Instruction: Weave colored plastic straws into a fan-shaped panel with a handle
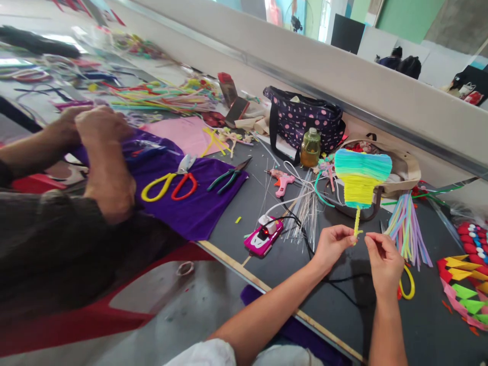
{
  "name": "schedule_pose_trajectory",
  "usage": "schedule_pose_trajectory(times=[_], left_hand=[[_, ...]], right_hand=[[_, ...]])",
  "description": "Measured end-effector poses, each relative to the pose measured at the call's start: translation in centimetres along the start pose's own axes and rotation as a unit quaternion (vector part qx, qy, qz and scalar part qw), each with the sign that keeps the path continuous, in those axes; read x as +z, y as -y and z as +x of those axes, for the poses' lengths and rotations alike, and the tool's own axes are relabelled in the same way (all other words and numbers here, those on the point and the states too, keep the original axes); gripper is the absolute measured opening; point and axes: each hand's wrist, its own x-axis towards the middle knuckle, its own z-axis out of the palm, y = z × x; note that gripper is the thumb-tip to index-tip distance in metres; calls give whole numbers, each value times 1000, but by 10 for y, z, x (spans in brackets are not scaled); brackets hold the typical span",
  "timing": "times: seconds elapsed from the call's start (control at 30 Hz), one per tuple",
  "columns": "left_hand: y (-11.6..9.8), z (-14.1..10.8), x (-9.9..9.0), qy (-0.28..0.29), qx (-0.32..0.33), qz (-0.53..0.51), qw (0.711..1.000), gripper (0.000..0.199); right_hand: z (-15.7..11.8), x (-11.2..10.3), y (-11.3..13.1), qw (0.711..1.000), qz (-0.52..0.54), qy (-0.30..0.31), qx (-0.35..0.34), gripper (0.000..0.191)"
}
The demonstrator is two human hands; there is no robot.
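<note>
Upright above my hands stands a fan-shaped piece wound from blue, turquoise and yellow pipe cleaners, with a thin yellow stem. My left hand pinches the bottom of that stem between thumb and fingers. Just to its right, my right hand is closed in a pinch close to the stem's short side twist. Whatever its fingertips hold is too small to make out. Beside the right hand lie yellow-and-red-handled scissors, partly hidden by it, and a bundle of pastel pipe cleaners.
A pink glue gun, thin wires and a magenta power strip lie left of my hands. Behind are a bottle and a dotted bag. At left, a co-worker's hands are over purple cloth bearing scissors and pliers.
</note>
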Motion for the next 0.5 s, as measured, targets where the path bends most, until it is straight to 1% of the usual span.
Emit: schedule_pose_trajectory(times=[0.1,0.17,0.2,0.27,0.37,0.43,0.5], left_hand=[[6,1,0,-12,30,11,999,26],[8,1,0,-18,48,13,999,26],[9,2,1,-19,54,11,998,26],[9,2,1,-20,63,6,998,26],[7,1,2,-22,70,1,997,24],[5,0,2,-14,64,-2,998,22],[3,-1,1,6,47,-7,999,23]], right_hand=[[-7,9,6,998,-28,3,-55,21],[-12,15,8,997,-43,-9,-58,21],[-14,18,9,998,-46,-19,-45,22],[-19,23,9,999,-37,-33,2,25],[-23,27,9,997,0,-29,78,29],[-23,28,9,994,29,-23,107,30],[-22,27,8,990,60,-19,126,30]])
